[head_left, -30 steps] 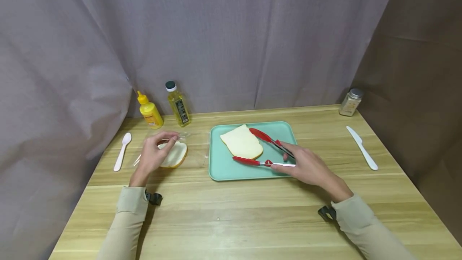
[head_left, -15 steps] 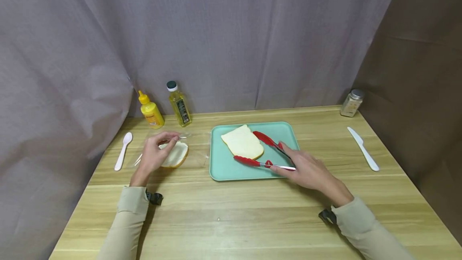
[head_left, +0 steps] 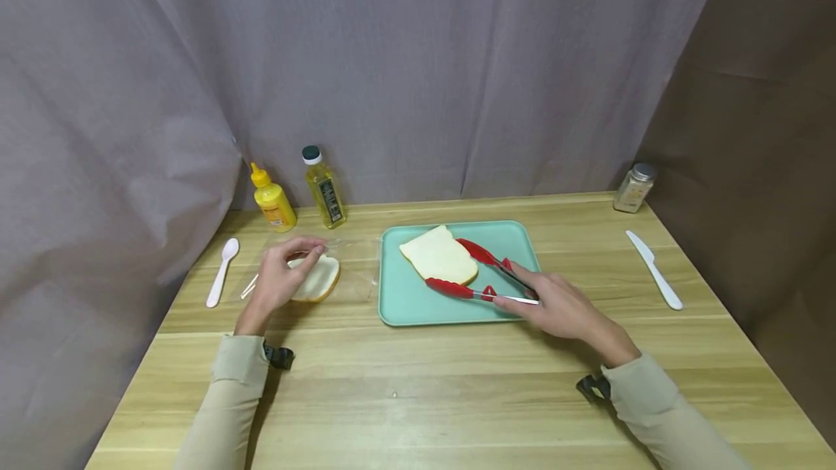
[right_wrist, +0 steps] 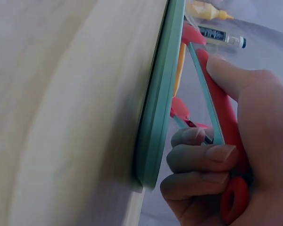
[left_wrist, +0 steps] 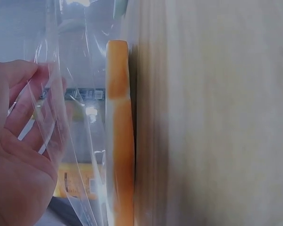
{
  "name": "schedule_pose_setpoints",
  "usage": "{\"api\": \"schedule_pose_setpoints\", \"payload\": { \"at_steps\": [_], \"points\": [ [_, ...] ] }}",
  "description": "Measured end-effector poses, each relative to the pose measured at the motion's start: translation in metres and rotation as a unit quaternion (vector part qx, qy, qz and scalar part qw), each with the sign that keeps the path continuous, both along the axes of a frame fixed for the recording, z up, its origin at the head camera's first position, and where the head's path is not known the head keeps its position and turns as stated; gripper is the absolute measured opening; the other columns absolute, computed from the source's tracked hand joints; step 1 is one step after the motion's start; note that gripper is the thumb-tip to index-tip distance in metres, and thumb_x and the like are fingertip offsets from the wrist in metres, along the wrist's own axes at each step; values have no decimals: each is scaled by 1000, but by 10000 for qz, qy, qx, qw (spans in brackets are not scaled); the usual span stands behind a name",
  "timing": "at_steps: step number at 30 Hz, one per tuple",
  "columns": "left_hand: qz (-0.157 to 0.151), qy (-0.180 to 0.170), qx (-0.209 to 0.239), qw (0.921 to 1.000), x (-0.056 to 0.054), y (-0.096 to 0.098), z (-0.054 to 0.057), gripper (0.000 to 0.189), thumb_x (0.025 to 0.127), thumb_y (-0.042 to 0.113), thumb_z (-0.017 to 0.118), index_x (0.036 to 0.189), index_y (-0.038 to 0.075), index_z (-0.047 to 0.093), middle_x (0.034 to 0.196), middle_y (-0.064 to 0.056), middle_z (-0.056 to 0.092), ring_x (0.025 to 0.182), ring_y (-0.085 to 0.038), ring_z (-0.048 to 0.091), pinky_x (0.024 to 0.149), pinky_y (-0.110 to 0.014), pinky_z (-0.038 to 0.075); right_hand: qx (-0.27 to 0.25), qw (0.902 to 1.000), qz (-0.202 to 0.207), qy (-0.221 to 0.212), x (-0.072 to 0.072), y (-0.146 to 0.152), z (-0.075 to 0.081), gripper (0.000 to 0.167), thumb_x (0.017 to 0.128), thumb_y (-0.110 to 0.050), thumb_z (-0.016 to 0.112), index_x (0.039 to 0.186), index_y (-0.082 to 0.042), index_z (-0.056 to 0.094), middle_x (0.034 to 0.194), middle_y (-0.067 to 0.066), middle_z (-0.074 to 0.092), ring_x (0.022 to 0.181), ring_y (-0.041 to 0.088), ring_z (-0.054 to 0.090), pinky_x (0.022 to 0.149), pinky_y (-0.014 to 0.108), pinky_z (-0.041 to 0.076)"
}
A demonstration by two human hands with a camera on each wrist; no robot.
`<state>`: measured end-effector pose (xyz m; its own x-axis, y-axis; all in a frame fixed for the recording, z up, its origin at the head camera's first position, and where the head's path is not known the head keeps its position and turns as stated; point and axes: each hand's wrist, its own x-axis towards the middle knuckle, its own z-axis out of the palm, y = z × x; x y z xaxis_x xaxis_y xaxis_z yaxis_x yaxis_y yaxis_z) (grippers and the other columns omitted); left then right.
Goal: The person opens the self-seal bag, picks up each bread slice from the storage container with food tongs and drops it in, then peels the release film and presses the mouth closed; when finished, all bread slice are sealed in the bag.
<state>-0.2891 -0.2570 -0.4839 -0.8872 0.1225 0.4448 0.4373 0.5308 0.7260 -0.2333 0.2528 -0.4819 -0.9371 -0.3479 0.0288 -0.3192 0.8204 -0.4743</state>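
Observation:
My left hand (head_left: 282, 274) pinches the edge of a clear plastic bag (left_wrist: 80, 61), lifting its film away from a slice of bread (left_wrist: 120, 132). That slice lies flat on the wooden table, partly hidden by the hand in the head view. My right hand (head_left: 555, 303) grips red-handled tongs (right_wrist: 221, 103) with its fingers curled round both arms. The red tips of the tongs lie on either side of the right part of another bread slice (head_left: 439, 256), at or very near its edges. This slice rests on a mint-green tray (head_left: 401, 308).
A yellow squeeze bottle (head_left: 274, 205) and an oil bottle (head_left: 326, 196) stand at the back left. A white spoon (head_left: 223, 272) lies on the far left. On the right are a white knife (head_left: 654, 269) and a seasoning jar (head_left: 634, 187). A grey curtain (head_left: 392, 71) hangs behind.
The tips of the tongs have drawn a little closer together around the bread slice on the tray. The left hand stays where it was, pinching the bag.

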Motion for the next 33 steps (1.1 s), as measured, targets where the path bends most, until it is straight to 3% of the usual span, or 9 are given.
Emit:
{"api": "schedule_pose_setpoints", "payload": {
  "at_steps": [2, 4, 15, 25, 27, 33],
  "points": [
    [-31, 62, 59, 10000, 1, 1, 0, 14, 104, 17, 75, 115, 12, 83, 111, -7, 84, 100, -5, 74, 99, -25, 61, -125, 9999, 32, -111, -2, 3, 0, 101, 94, -76, 67, 165, -8, 44, 69, -3, 56, 63, 9, 46, 59, 26, 41],
    [-61, 142, 89, 9998, 1, 2, 0, 13, 104, 15, 75, 113, 11, 83, 111, -8, 84, 100, -7, 74, 98, -25, 60, -268, 9994, 75, -202, -4, 6, -1, 100, 94, -73, 70, 164, -6, 45, 61, -7, 40, 53, 7, 33, 51, 26, 34],
    [255, 318, 112, 9991, 2, 3, 2, 13, 103, 17, 76, 112, 14, 84, 113, -7, 84, 101, -5, 76, 97, -16, 55, -612, 9977, 31, -291, -10, 15, -2, 97, 91, -69, 77, 164, -12, 47, 67, -7, 45, 58, 7, 36, 52, 25, 32],
    [-73, 74, 192, 9998, 2, 3, 2, 13, 102, 12, 77, 113, 10, 83, 109, -11, 84, 99, -5, 75, 99, -12, 56, -936, 9952, 77, -275, -12, 15, 1, 96, 90, -67, 80, 164, -15, 47, 68, -8, 47, 58, 7, 38, 51, 26, 34],
    [-83, -22, 113, 9999, 2, 3, 2, 14, 102, 13, 77, 113, 8, 83, 109, -10, 84, 99, -9, 77, 100, -15, 58, -959, 9950, 74, -260, -12, 14, 1, 96, 90, -67, 80, 164, -16, 47, 68, -7, 47, 57, 7, 37, 50, 26, 34],
    [-226, -223, -118, 9994, 0, 2, 0, 16, 103, 15, 76, 115, 5, 82, 112, -9, 84, 104, -27, 80, 102, -42, 64, -1005, 9947, 94, -203, -13, 10, 3, 94, 90, -67, 80, 164, -17, 49, 68, -8, 48, 56, 6, 38, 50, 26, 36]
  ]
}}
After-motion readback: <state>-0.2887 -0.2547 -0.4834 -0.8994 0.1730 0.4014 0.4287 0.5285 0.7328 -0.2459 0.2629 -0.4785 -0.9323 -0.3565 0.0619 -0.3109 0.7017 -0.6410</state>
